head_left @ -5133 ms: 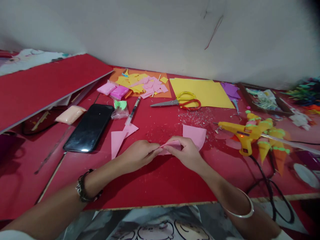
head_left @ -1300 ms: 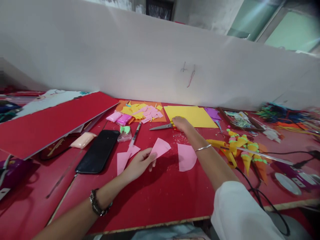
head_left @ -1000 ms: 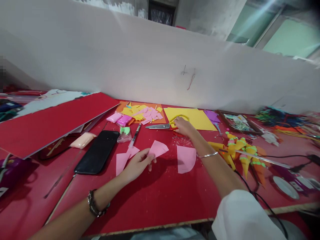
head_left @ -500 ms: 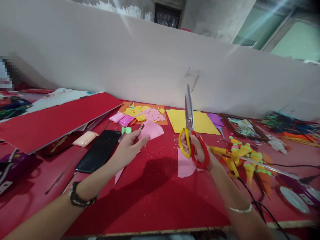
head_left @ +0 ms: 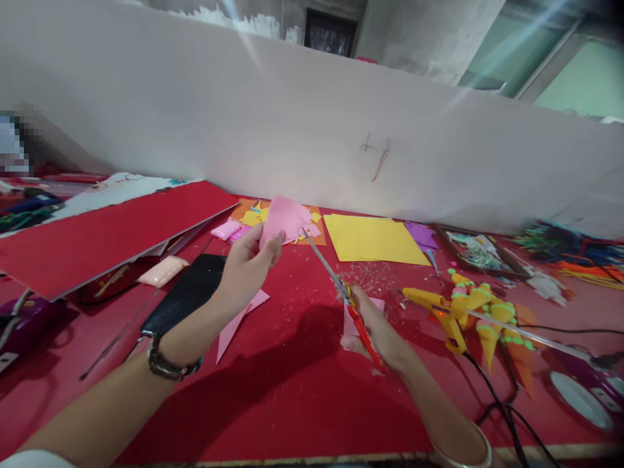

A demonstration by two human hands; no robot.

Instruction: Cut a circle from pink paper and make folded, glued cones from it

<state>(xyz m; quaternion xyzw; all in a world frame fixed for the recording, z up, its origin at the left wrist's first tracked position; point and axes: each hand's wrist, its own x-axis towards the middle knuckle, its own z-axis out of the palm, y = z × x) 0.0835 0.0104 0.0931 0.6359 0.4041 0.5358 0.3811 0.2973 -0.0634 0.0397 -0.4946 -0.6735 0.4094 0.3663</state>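
A pink foam sheet [head_left: 285, 220] is pinched between the thumb and fingers of my left hand [head_left: 248, 266], raised above the table. My right hand [head_left: 377, 328] is closed round the handles of scissors [head_left: 331, 273] with red and yellow grips. Their blades point up and left, with the tip at the pink sheet's lower right edge. Beneath my right hand lies another pink piece [head_left: 350, 323], partly covered. Pink offcuts [head_left: 238, 322] rest on the red table below my left hand.
Yellow sheets [head_left: 377, 239] lie near the white board [head_left: 292, 130]. A black phone [head_left: 182, 296] and red panel [head_left: 121, 227] are at left. On the right are a yellow glue gun [head_left: 439, 309], yellow cones [head_left: 487, 325] and a tray [head_left: 507, 263].
My left hand has lifted the pink sheet. The scissors, upright before, have tilted left and come down to the sheet, with my right hand turned over.
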